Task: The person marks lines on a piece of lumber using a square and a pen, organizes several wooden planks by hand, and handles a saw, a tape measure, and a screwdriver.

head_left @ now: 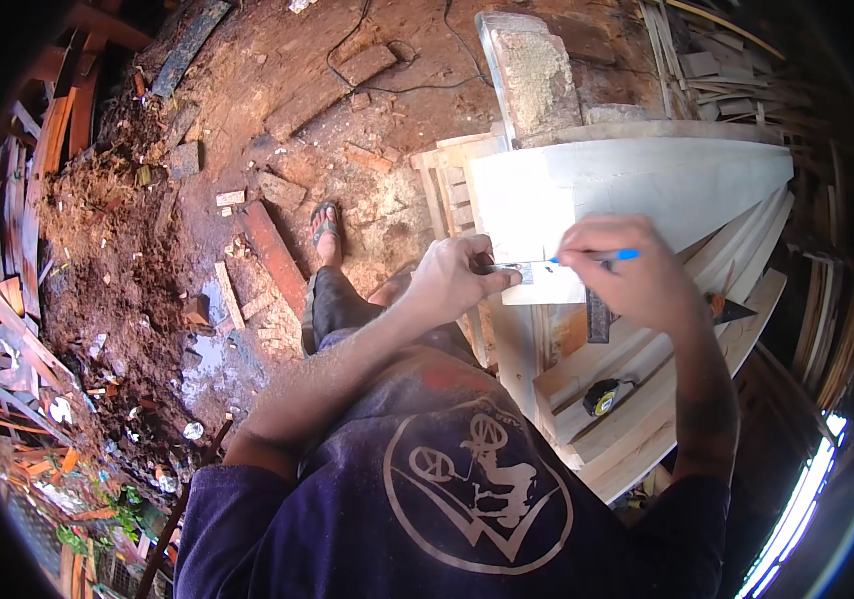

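Note:
My left hand [452, 282] is closed on a small metal straightedge [529, 274] at the near left edge of a pale board [677, 185], thumb and fingers pressed together. My right hand [627, 280] grips a blue pen [626, 255], its tip down at the board beside the straightedge. A dark flat bar [598, 324] lies under the board's near edge, partly hidden by that hand. A yellow-and-black tape measure [602, 399] rests on the light planks [637, 439] below, and a dark triangular piece [732, 307] sits to their right.
A thick weathered block [532, 85] stands behind the board. My sandaled foot [327, 230] is on the dirt floor among wood scraps [277, 255] and a black cable [417, 88]. Stacked offcuts [17, 210] line the left, more timber [717, 75] the right.

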`<state>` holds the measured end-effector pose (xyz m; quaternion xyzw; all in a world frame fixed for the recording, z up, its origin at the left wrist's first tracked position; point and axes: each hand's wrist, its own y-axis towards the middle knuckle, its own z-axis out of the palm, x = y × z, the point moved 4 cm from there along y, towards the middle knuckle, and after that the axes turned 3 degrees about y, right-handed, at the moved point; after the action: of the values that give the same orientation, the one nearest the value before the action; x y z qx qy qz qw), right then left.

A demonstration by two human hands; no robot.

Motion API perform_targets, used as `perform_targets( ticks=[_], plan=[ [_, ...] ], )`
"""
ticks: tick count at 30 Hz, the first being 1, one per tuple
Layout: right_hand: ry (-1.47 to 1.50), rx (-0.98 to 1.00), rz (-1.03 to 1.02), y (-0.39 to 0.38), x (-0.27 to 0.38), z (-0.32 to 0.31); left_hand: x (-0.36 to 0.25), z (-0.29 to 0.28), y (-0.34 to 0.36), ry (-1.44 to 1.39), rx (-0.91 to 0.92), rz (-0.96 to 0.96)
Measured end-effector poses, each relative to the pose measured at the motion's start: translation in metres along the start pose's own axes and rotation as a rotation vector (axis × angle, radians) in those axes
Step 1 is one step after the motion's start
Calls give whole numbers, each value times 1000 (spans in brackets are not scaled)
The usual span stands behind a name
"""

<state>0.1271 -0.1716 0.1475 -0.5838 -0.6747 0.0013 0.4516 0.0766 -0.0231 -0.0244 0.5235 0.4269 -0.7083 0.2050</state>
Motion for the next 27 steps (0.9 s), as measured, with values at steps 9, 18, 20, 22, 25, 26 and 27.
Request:
perform_targets(
  ticks=[9,18,20,22,25,26,27],
  plan=[
    [25,-679,-140,-102,17,-83,6,7,-7,109,0,-45],
    [360,-566,493,-182,-80,35,-25,15,-70,214,74,97],
    [446,-542,354,-188,-79,55,-22,19,-77,236,69,78],
    [518,-508,209,-188,-74,67,-15,22,-82,204,29,6],
    [544,-600,180,-189,-63,68,-28,31,-86,187,-9,-20],
    [555,-607,164,-188,-60,67,-30,32,-87,72,-49,-93],
    [483,-658,129,-187,-58,62,-33,34,-88,79,-58,-90]
  ],
)
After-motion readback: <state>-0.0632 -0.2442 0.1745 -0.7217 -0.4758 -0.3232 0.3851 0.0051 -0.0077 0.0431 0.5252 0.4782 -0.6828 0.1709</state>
